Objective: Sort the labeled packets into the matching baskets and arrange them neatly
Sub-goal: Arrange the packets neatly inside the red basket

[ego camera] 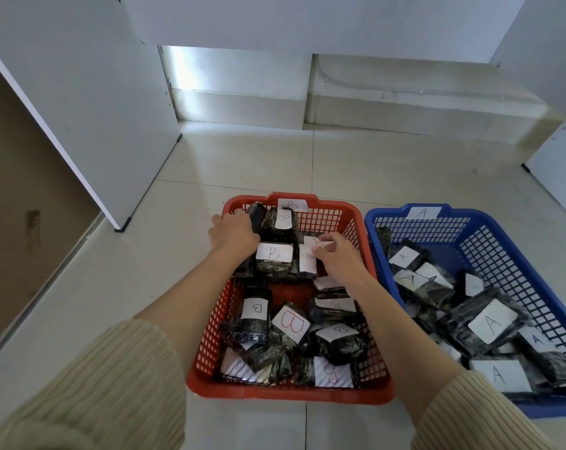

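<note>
A red basket (369, 323) sits on the tiled floor (145, 287) at the lower centre of the frame, with a blue basket (489, 241) just beside it toward the right edge. A white tag marked B (292, 204) is stuck on the red basket's far rim, and a tag marked A (423, 212) on the blue one's far rim. Both baskets hold dark, mottled packets with white paper labels — B labels in the red, A labels in the blue.

Both arms reach into the far half of the red basket, cream ribbed sleeves (90, 384) pushed up at the bottom corners. The left hand (234, 233) lies knuckles up at the basket's far left corner, its fingers curled down over a dark packet (256, 216) standing there; whether it actually grips the packet cannot be told. The right hand (337, 254), centre right in the basket, has its fingertips pressed onto a white label (317, 242) atop a packet, thumb and fingers close together as if pinching the paper's edge.

Between the hands stand an upright packet with a B label (283, 222) and, nearer, one with a larger B label (274, 253). In the near half of the red basket the packets lie jumbled, one labelled with a red B (290, 323). The blue basket's packets (489, 323) lie loosely overlapped — none is touched.
</note>
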Demonstrator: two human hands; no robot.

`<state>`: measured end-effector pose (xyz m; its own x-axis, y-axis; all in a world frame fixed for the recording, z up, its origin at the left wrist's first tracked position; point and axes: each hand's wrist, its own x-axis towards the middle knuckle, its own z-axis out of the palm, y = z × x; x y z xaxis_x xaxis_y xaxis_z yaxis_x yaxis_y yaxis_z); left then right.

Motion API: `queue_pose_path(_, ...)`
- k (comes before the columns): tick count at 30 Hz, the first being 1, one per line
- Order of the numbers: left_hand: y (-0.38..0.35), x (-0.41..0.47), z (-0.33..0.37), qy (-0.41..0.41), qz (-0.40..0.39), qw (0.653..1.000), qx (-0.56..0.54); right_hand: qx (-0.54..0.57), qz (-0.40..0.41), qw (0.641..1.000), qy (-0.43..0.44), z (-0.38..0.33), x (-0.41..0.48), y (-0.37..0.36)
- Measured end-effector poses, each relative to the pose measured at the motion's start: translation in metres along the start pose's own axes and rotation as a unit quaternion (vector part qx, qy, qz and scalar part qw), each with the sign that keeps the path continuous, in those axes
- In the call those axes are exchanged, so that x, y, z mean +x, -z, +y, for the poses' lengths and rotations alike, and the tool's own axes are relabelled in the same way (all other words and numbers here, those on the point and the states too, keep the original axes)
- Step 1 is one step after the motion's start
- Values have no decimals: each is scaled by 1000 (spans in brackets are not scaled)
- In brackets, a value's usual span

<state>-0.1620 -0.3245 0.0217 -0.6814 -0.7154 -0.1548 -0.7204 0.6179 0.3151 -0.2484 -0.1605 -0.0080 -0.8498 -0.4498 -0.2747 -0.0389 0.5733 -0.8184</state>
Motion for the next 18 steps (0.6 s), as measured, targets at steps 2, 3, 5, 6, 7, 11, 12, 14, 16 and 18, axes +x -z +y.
queue_pose_path(2,-2,1,3,6,7,1000,0,-25,4,1000,6,-1,2,7)
queue_pose_path(3,-2,2,4,17,5,1000,-15,-29,3,1000,10,-2,2,11)
queue_pose_path(5,-4,1,4,40,5,997,-69,-28,-2,999,28,-6,-1,19)
queue_pose_path(6,-3,0,4,43,15,994,-101,-33,-16,998,49,-9,-4,23)
queue_pose_path(7,-2,-1,3,41,28,990,-135,-37,-51,996,68,-13,-10,24)
queue_pose_path(11,10,-6,-6,18,69,972,-225,-158,-287,942,77,-36,-42,-2)
queue_pose_path(12,13,-7,-8,15,72,970,-232,-206,-309,925,82,-39,-48,-14)
queue_pose_path(14,17,-10,-14,15,75,962,-262,-261,-327,905,70,-45,-58,-31)
queue_pose_path(16,21,-15,-20,21,76,954,-288,-269,-360,892,43,-50,-67,-42)
queue_pose_path(18,23,-20,-25,24,66,951,-300,-287,-380,878,40,-52,-71,-48)
